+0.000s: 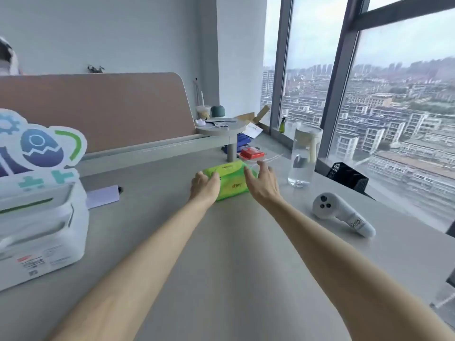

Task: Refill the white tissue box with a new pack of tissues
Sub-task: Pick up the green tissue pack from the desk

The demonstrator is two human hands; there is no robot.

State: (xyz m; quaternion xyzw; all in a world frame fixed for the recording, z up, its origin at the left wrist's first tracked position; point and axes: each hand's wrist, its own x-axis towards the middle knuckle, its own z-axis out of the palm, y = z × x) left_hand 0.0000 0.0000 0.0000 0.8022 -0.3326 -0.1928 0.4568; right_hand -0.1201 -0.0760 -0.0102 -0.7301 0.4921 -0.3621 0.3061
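At the far left, a white tissue box (41, 232) is seen on the grey tabletop (234, 267), with a cartoon cutout (37, 148) standing behind it. Near the middle, well apart from the box, a green tissue pack (232, 179) lies flat. Its left end is gripped by the left hand (205, 187), fingers curled onto it. The right hand (262, 182) is held at the pack's right side, fingers spread apart. Further right, a clear water bottle (304, 156) and a white controller (342, 214) are found.
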